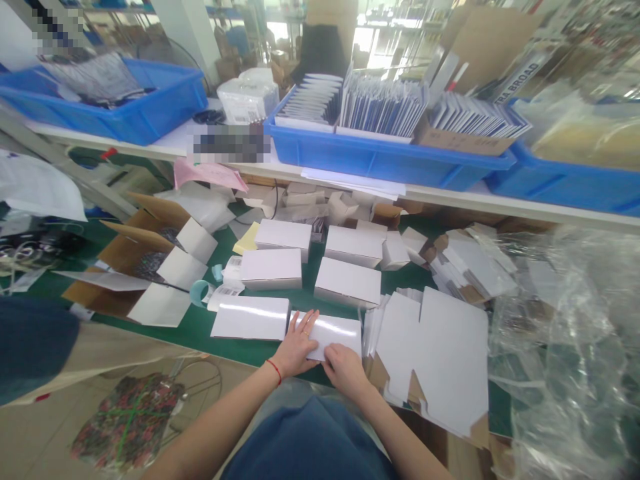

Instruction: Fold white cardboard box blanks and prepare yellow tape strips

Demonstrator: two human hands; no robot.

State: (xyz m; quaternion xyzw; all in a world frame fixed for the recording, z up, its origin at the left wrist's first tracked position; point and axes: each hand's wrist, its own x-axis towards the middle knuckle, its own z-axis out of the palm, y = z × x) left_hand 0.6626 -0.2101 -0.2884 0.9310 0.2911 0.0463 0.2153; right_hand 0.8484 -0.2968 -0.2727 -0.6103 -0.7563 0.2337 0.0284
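A white cardboard box lies at the front edge of the green-topped table, directly before me. My left hand rests on its left part with fingers stretched out flat on the top. The fingers of my right hand are curled in at the box's front edge and pressed against it; their tips are partly hidden. Close by on the left lies another white box. Behind these two stand more closed white boxes, among them one on the left and one on the right.
Flat, unfolded white cartons are stacked on the right, beside clear plastic wrap. Open brown cartons and a light-blue tape roll are on the left. Blue bins line the raised shelf. A person's sleeve shows at far left.
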